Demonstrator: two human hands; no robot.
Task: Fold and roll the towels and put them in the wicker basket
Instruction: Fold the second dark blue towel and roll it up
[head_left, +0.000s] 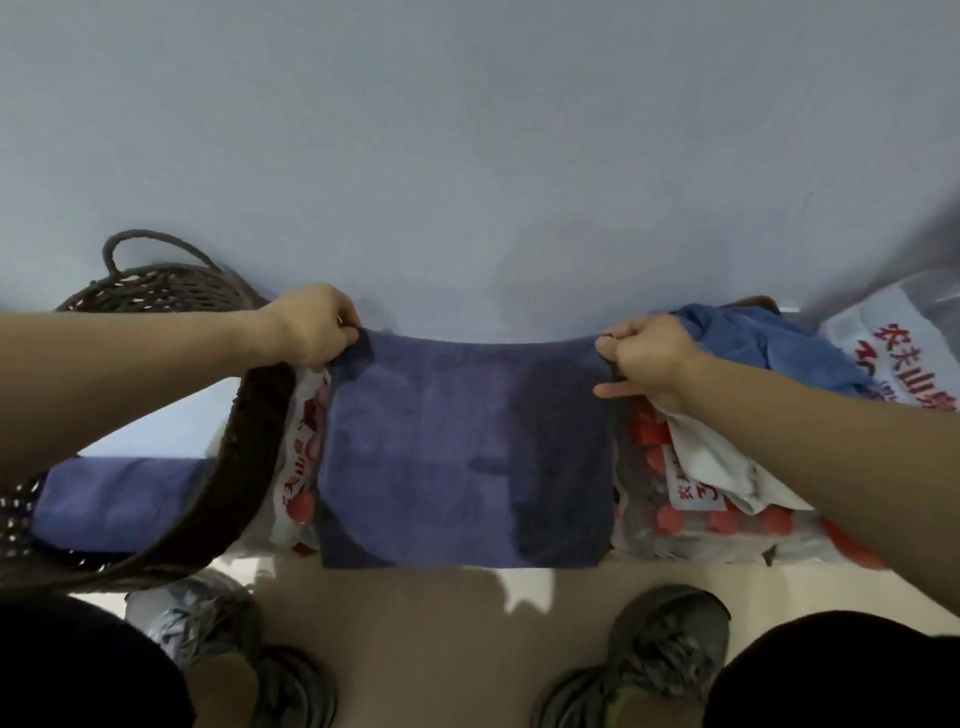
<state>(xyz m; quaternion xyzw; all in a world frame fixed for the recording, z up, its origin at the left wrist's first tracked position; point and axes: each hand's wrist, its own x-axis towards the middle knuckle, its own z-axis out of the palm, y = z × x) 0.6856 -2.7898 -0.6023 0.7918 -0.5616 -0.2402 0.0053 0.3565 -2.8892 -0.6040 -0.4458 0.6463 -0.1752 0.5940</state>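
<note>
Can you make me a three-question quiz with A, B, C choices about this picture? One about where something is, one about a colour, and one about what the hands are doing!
1. Where is the basket?
A. Beside the left hand
B. Beside the right hand
C. Between the shoes

2. What colour is the held towel?
A. Red
B. Purple-blue
C. Yellow

3. What are the hands doing?
A. Resting flat
B. Each pinching a top corner
C. Holding a cup

Answers: 1 A, the basket sits at the left edge. 2 B, the cloth looks purple-blue. 3 B, each hand pinches a top corner, so the towel hangs.

bare forearms, no sleeves; dark shorts (78, 665); grey lace-up sneakers (670, 644) with worn, mottled uppers.
</note>
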